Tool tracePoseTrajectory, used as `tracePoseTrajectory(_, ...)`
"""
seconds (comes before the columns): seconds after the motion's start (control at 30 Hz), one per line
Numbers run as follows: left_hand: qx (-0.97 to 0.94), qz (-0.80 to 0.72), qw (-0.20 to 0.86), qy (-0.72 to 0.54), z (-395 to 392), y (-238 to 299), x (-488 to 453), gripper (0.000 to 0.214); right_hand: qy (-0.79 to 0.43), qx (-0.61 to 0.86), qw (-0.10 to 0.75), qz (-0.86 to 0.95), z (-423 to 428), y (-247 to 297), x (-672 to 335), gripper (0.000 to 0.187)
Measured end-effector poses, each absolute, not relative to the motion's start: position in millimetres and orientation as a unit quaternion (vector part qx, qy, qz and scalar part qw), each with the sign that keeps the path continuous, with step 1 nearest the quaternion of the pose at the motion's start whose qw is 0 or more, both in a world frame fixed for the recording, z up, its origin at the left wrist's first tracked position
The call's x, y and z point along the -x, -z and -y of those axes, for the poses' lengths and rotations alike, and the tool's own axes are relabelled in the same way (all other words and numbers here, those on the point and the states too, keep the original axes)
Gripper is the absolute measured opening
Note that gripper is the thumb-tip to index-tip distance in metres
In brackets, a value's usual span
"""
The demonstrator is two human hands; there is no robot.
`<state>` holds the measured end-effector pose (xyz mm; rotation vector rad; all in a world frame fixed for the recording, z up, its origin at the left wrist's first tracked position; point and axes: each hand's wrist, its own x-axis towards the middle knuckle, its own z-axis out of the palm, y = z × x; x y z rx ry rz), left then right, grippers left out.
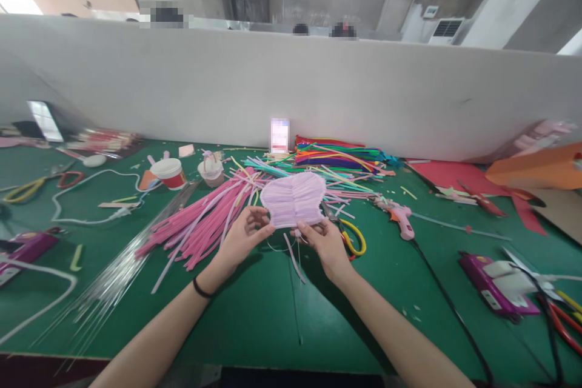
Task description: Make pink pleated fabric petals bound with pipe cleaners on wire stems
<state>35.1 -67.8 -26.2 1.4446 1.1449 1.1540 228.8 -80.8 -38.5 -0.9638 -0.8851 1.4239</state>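
Note:
A pale lilac panel of pipe cleaners (293,199), laid side by side with a wavy outline, is held up over the green table. My left hand (248,231) pinches its lower left corner between thumb and fingers. At the lower right edge, my right hand (324,244) grips it with the thumb in front. Thin wire and a loose lilac pipe cleaner (295,259) show below the panel. Just right of my right hand lie yellow-handled scissors (353,237), partly covered. A bundle of pink pipe cleaners (204,218) spreads out to the left, behind my left hand.
Multicoloured pipe cleaners (339,154) lie at the back beside a lit phone (279,135). A pink glue gun (402,221) with a black cord rests at right, near a purple power strip (495,288). Metal wires (113,273) and a paper cup (169,174) are at left.

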Motion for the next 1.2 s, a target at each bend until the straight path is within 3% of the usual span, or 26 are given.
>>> tracePoseTrajectory(0.13, -0.561, -0.437, 0.575, -0.404, 72, 21, -41, 0.047, -0.608, 0.406, 0.553, 0.399, 83, 40, -226, 0.036)
tracePoseTrajectory(0.53, -0.498, -0.419, 0.623, -0.433, 75, 23, -45, 0.038, -0.61, 0.401, 0.521, 0.442, 84, 43, -223, 0.033)
tracePoseTrajectory(0.73, -0.442, -0.371, 0.694, -0.431, 78, 23, -52, 0.046, -0.579, 0.421, 0.491, 0.496, 85, 42, -221, 0.032)
tracePoseTrajectory(0.97, -0.403, -0.408, 0.698, -0.429, 80, 23, -54, 0.049, -0.388, 0.456, 0.476, 0.644, 82, 39, -237, 0.029)
tracePoseTrajectory(1.2, -0.398, -0.416, 0.687, -0.442, 81, 20, -57, 0.05, -0.423, 0.473, 0.459, 0.622, 80, 37, -238, 0.03)
